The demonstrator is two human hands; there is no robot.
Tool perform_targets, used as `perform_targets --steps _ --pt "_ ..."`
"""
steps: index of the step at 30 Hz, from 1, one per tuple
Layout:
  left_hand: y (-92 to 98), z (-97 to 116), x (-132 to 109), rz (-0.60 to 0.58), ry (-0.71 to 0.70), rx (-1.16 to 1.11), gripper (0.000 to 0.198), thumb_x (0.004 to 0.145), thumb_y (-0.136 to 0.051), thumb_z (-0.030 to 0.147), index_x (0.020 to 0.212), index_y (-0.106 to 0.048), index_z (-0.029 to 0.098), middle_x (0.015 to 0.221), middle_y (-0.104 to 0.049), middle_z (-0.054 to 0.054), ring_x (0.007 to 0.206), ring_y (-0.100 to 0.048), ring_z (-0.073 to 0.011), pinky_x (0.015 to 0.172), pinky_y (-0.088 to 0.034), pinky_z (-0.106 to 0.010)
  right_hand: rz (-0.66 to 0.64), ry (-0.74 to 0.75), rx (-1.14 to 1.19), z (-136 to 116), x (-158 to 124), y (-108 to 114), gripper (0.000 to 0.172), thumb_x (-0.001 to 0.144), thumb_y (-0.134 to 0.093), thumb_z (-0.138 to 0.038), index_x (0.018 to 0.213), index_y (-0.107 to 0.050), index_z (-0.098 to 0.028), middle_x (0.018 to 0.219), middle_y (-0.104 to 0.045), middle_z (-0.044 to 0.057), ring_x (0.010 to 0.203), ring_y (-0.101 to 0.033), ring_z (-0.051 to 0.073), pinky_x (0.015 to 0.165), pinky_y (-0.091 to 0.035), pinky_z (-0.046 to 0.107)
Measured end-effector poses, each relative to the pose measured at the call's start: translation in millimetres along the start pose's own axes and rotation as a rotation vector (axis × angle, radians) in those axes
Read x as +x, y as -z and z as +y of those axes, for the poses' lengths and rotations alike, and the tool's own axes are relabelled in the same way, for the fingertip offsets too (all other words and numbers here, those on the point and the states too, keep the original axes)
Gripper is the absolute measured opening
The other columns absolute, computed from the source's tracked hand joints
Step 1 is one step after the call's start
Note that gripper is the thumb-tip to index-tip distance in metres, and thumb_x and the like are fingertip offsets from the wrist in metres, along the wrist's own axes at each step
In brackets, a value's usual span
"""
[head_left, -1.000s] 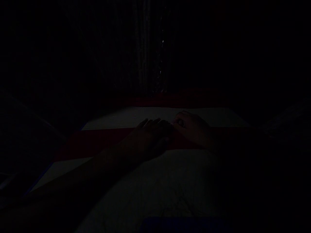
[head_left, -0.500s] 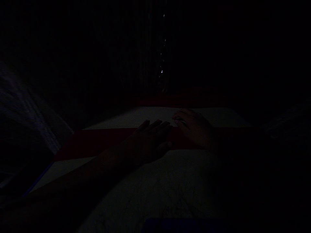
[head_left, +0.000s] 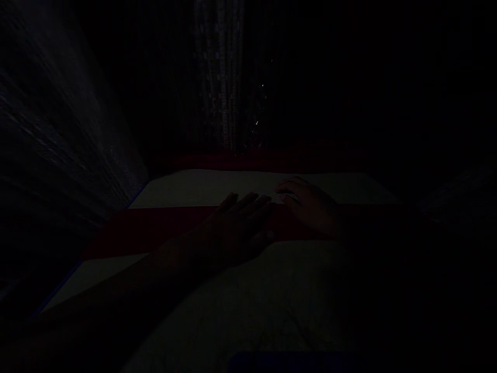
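The view is very dark. A pale cloth-like sheet (head_left: 217, 305) with a wide dark red band (head_left: 155, 228) across it lies flat in front of me. My left hand (head_left: 236, 223) rests palm down over the band, fingers stretched toward the pale strip beyond it. To its right, my right hand (head_left: 310, 204) bends its fingers down toward the thumb, tips close together at the pale strip near the left fingertips. A small light gap shows between finger and thumb. Whatever they pinch, if anything, is too dark to make out.
Blue edging (head_left: 64, 285) runs along the sheet's left side, and a dark blue patch (head_left: 291, 361) shows at the bottom. Grey, streaked hanging material (head_left: 89, 114) rises at the left. Behind are a faint patterned strip (head_left: 225, 77) and tiny bright spots (head_left: 257, 123).
More of the grey material at the left and the patterned strip at the back has become faintly visible. Both hands stay in nearly the same place.
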State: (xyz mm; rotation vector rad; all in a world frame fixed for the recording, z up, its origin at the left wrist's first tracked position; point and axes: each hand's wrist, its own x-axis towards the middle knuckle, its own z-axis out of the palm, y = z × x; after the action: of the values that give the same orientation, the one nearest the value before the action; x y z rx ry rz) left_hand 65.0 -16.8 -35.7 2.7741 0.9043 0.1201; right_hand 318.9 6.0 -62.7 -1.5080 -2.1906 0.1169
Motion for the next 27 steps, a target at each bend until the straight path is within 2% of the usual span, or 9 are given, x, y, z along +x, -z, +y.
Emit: perform_targets --steps 6,14,21,27 --pt "-2.2 0 1 0.007 -0.007 -0.001 0.073 0.108 -0.021 0.065 0.166 -0.013 0.022 0.171 -0.010 -0.003 0.159 -0.006 -0.0251 0.128 -0.002 -0.052 -0.019 -0.005 0.010 2 2 -1 0.024 0.099 -0.048 -0.024 0.116 -0.064 -0.023 0.126 -0.065 0.005 0.114 -0.062 0.024 0.104 -0.049 0.043" --pt "11.8 5 -1 -0.033 0.090 -0.040 0.065 0.109 -0.022 0.060 0.165 -0.020 0.028 0.170 -0.014 0.002 0.159 -0.009 -0.0247 0.127 -0.008 -0.055 -0.001 0.005 0.008 1 -3 0 0.024 0.100 -0.047 -0.026 0.116 -0.064 -0.023 0.127 -0.065 0.007 0.114 -0.063 0.025 0.102 -0.049 0.044" --pt "-1.1 -4 0 0.027 0.081 0.034 0.069 0.108 -0.022 0.064 0.165 -0.019 0.026 0.170 -0.016 0.000 0.158 -0.014 -0.0273 0.126 -0.012 -0.059 0.012 0.030 0.017 7 -2 -1 0.026 0.099 -0.046 -0.027 0.117 -0.065 -0.023 0.126 -0.065 0.007 0.114 -0.063 0.025 0.103 -0.050 0.044" --pt "-3.6 -4 0 0.033 0.079 0.050 0.070 0.108 -0.021 0.064 0.166 -0.019 0.025 0.170 -0.017 -0.001 0.158 -0.013 -0.0284 0.126 -0.012 -0.060 0.001 0.019 0.002 -11 -6 1 0.037 0.103 -0.042 -0.038 0.126 -0.065 -0.022 0.136 -0.064 0.007 0.121 -0.062 0.026 0.107 -0.049 0.046"
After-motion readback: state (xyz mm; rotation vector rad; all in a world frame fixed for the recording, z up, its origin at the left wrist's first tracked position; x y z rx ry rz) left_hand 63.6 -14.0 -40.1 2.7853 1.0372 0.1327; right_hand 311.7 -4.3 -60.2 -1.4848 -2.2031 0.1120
